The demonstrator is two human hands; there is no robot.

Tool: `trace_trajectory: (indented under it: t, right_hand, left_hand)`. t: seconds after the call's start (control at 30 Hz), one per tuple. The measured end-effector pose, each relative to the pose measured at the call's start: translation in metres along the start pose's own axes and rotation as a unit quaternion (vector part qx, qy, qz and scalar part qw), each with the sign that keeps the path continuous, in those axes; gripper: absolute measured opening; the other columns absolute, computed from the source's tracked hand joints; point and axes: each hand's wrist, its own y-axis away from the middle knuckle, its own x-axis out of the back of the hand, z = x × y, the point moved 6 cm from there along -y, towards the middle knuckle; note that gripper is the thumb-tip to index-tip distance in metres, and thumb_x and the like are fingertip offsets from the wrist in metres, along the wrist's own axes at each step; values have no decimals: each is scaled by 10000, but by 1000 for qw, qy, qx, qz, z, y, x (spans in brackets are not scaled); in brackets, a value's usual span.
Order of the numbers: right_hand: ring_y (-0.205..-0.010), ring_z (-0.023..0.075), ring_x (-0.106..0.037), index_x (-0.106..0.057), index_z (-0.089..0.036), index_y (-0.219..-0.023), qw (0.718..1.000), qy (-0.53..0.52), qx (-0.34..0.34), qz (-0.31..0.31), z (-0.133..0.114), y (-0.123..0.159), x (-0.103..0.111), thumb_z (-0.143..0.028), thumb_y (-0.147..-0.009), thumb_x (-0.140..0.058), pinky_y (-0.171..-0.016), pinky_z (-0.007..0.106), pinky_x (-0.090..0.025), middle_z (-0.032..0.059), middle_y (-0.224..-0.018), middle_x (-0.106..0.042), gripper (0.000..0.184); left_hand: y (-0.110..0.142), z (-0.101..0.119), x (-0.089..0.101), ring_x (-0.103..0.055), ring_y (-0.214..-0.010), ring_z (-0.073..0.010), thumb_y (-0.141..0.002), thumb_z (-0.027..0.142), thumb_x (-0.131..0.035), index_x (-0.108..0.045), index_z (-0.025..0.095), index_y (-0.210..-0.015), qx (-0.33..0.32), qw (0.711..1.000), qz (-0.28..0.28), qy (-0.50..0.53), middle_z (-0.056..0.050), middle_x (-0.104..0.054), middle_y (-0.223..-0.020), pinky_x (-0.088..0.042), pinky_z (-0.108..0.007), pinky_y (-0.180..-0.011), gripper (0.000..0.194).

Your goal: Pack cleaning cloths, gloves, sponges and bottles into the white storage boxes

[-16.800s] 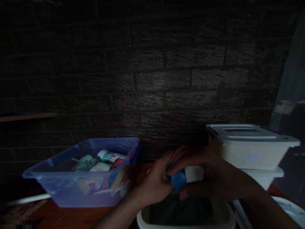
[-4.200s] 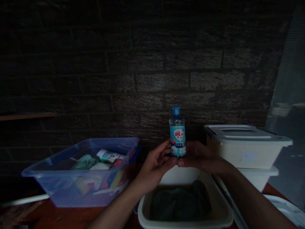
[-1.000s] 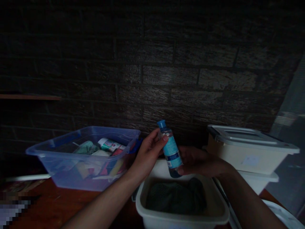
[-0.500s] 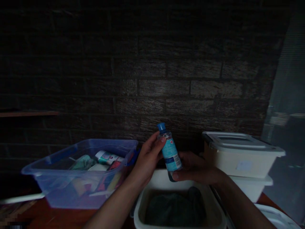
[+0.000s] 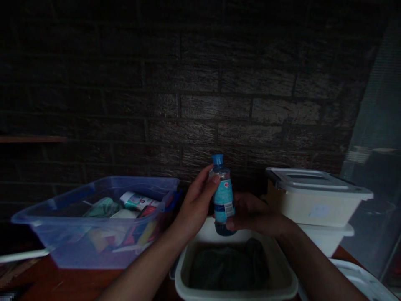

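A small clear bottle (image 5: 223, 196) with a blue cap and a blue label is held nearly upright above the open white bin (image 5: 184, 276). My left hand (image 5: 196, 207) grips its upper part, thumb near the neck. My right hand (image 5: 253, 215) holds it lower down, fingers curled round its base. A dark cloth (image 5: 228, 267) lies inside the white bin below.
A translucent blue tub (image 5: 59, 238) with tubes and packets stands on the wooden table at the left. Two stacked white lidded boxes (image 5: 316, 200) are at the right, and a white lid (image 5: 369, 284) at the bottom right. A dark brick wall rises close behind.
The bottle has been tipped from a leftward slant to almost upright, still held by both hands. The view has shifted slightly.
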Motion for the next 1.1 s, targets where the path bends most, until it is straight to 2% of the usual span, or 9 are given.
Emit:
trace_trajectory:
  t: [0.2, 0.37, 0.47, 0.57, 0.7, 0.77, 0.97, 1.1]
  right_hand:
    - [-850, 137, -683, -712, -145, -1114, 1000, -14, 6, 10, -4, 0, 2, -184, -705, -902, -811, 269, -538, 33, -990, -748, 452]
    - [-900, 148, -678, -721, -162, -1125, 1000, -5, 2, -24, -1, 0, 8, -250, -765, -866, -890, 300, -514, 29, -1027, -739, 398]
    - [-925, 160, -678, -730, -161, -1099, 999, -8, 7, -32, -2, -1, 9, -258, -757, -868, -926, 320, -509, 31, -1033, -737, 381]
    - [-912, 168, -684, -721, -157, -1077, 1000, -23, 8, -10, -3, -4, 9, -235, -697, -902, -901, 336, -530, 27, -1001, -737, 428]
    - [-871, 166, -689, -698, -153, -1045, 999, -22, -4, 30, 0, -6, 11, -222, -612, -946, -860, 347, -551, 21, -969, -732, 504]
    - [-863, 161, -684, -689, -155, -1036, 999, -11, -5, 37, 2, -6, 13, -223, -596, -957, -851, 342, -552, 18, -967, -727, 520]
    - [-855, 135, -655, -685, -153, -1096, 1000, 25, -9, 10, 3, -3, 13, -239, -715, -900, -821, 281, -529, 8, -971, -710, 445]
    - [-914, 149, -658, -678, -151, -1126, 1000, 1, -12, -12, 1, -1, 9, -242, -791, -838, -886, 307, -526, 25, -1019, -712, 383]
  left_hand:
    - [0, -2, -2, -659, -1185, -277, -853, 414, -774, -618, 283, -1321, -17, 1000, 9, -15, -52, -709, -1269, -538, -352, -967, 511]
    - [1, -5, -4, -732, -1037, -289, -869, 463, -742, -569, 269, -1363, 19, 1000, 12, 19, -84, -697, -1290, -593, -414, -877, 559]
    - [2, -6, -5, -723, -1061, -320, -884, 482, -712, -564, 260, -1368, 33, 999, 11, 31, -103, -681, -1321, -607, -425, -812, 553]
    - [0, -8, 0, -698, -1103, -318, -901, 488, -685, -588, 265, -1360, 23, 999, 27, 1, -93, -680, -1329, -593, -411, -830, 520]
    - [-4, -8, 12, -674, -1114, -277, -835, 443, -774, -634, 280, -1319, -17, 994, 78, -73, -57, -697, -1291, -550, -372, -911, 529]
    - [-5, -10, 13, -672, -1090, -260, -823, 425, -791, -645, 275, -1302, -23, 994, 74, -78, -51, -710, -1252, -535, -365, -930, 523]
    - [-5, -13, 5, -659, -1106, -251, -846, 401, -775, -634, 238, -1285, -8, 999, 44, 10, -70, -700, -1252, -511, -383, -972, 489]
    - [-3, -10, 0, -689, -1051, -248, -842, 361, -784, -629, 234, -1256, -4, 998, 32, 51, -71, -712, -1233, -519, -408, -969, 460]
